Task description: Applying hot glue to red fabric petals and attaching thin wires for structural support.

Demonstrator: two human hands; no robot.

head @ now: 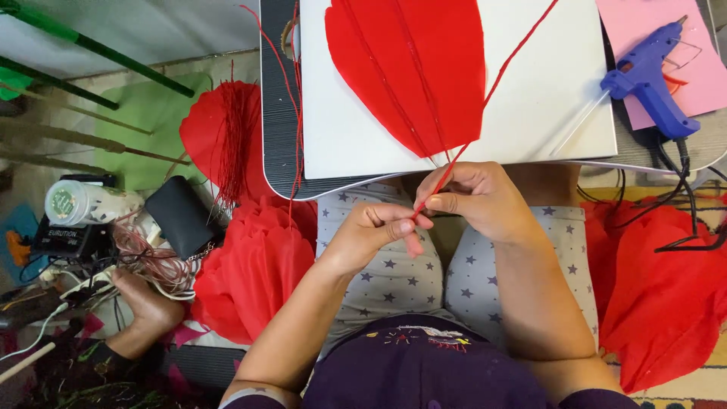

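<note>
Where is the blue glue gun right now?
In the head view the blue glue gun lies at the upper right, partly on a pink sheet, just right of the white board with the red petal.

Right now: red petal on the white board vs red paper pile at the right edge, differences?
The red petal lies flat and smooth on the white board; the red paper pile is crumpled, down beside the knee. The petal carries thin wires along its length; the pile shows none. The petal tapers to a point; the pile is shapeless. Both are red paper.
</note>
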